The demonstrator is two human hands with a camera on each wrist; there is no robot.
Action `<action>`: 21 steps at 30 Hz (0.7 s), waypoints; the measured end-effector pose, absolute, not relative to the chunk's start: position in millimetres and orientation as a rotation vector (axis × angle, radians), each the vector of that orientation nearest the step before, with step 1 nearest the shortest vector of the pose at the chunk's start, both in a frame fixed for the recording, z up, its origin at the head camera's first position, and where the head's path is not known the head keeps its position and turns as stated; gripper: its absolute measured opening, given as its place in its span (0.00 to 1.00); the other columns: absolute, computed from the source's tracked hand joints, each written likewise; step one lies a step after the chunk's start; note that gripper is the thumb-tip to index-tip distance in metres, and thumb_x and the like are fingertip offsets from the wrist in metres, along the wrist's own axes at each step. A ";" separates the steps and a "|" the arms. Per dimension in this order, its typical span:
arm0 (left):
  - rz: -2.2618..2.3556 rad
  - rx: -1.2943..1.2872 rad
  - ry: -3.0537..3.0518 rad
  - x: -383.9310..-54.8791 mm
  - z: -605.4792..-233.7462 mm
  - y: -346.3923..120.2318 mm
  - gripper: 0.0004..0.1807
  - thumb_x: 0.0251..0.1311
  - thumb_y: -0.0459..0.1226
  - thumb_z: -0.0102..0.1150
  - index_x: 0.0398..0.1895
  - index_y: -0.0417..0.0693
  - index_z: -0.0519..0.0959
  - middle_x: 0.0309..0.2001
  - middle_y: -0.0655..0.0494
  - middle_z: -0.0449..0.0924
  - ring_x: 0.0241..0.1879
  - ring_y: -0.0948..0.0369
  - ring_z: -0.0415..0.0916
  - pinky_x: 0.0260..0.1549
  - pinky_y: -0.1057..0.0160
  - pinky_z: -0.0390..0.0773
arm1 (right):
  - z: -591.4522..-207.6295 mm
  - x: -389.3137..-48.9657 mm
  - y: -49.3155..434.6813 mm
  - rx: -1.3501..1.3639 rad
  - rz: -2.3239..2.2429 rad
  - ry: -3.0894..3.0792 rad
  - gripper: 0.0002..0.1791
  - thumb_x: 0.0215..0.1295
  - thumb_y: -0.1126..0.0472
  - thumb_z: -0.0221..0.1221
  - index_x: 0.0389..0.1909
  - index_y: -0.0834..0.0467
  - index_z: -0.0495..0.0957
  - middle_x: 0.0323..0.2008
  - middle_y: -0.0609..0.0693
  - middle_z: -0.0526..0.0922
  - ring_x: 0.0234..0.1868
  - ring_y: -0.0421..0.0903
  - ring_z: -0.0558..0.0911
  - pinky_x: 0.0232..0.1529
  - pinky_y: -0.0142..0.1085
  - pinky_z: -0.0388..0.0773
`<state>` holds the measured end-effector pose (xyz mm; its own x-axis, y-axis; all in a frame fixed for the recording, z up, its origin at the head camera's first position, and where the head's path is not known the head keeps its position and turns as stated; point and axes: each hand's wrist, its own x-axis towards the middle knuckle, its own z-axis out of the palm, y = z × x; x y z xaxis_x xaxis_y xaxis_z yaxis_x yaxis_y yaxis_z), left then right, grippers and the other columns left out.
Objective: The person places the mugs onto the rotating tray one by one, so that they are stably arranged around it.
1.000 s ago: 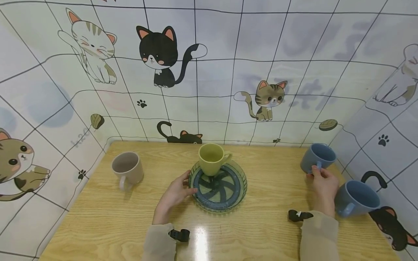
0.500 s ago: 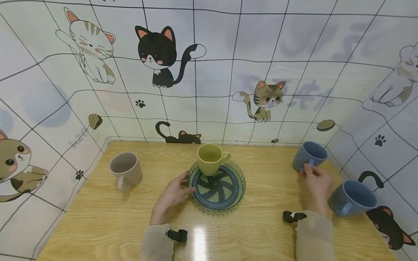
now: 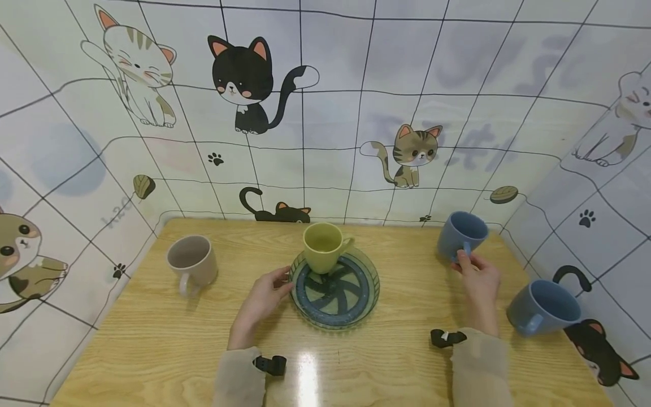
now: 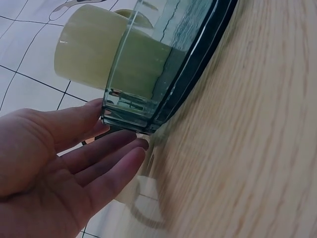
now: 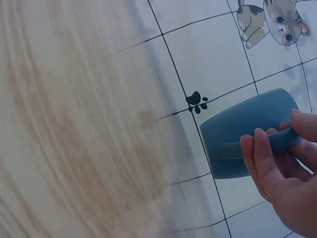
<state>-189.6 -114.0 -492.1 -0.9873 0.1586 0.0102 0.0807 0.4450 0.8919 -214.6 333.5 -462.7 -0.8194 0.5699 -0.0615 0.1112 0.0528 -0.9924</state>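
My right hand [image 3: 478, 280] pinches the handle of a blue mug [image 3: 452, 232] at the back right. In the right wrist view this mug [image 5: 247, 126] is raised off the table. My left hand [image 3: 261, 297] is at the left side of a round, clear greenish glass dish [image 3: 373, 299] with a dark blue pinwheel bottom. In the left wrist view its fingers [image 4: 116, 173] are fairly straight, with thumb and fingertips right at the dish's wall. A yellow-green mug [image 3: 321, 246] stands upright in the back left part of the dish, handle to the right.
A second blue mug [image 3: 549, 308] stands at the table's right side, beside my right forearm. A beige mug [image 3: 195, 260] stands at the back left. The wooden table [image 3: 396, 350] backs onto a cat-patterned sheet [image 3: 335, 113].
My right hand has carried the blue mug left, toward the dish. My left thumb has drawn back from over the dish's rim to its outer side. The dish has stayed put.
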 end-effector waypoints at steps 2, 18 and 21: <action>1.594 0.191 2.624 -189.9 -492.2 -114.7 0.25 0.67 0.31 0.58 0.66 0.35 0.70 0.52 0.40 0.80 0.53 0.47 0.77 0.51 0.48 0.76 | -461.9 -214.9 330.7 -0.657 1.831 -1.989 0.24 0.66 0.52 0.63 0.55 0.66 0.79 0.38 0.42 0.79 0.30 0.34 0.85 0.70 0.45 0.53; 1.631 0.130 2.570 -191.5 -492.0 -117.5 0.25 0.64 0.31 0.61 0.64 0.37 0.71 0.49 0.43 0.81 0.49 0.50 0.79 0.46 0.54 0.79 | -450.0 -206.9 304.1 -0.382 1.742 -2.148 0.24 0.67 0.54 0.62 0.51 0.72 0.79 0.41 0.44 0.80 0.33 0.37 0.85 0.60 0.47 0.66; 1.632 0.133 2.558 -191.2 -491.9 -118.4 0.26 0.64 0.31 0.61 0.65 0.37 0.71 0.49 0.43 0.81 0.49 0.51 0.79 0.46 0.54 0.79 | -449.4 -203.4 298.6 -0.331 1.704 -2.240 0.24 0.68 0.52 0.61 0.51 0.71 0.79 0.45 0.50 0.81 0.37 0.40 0.85 0.59 0.50 0.66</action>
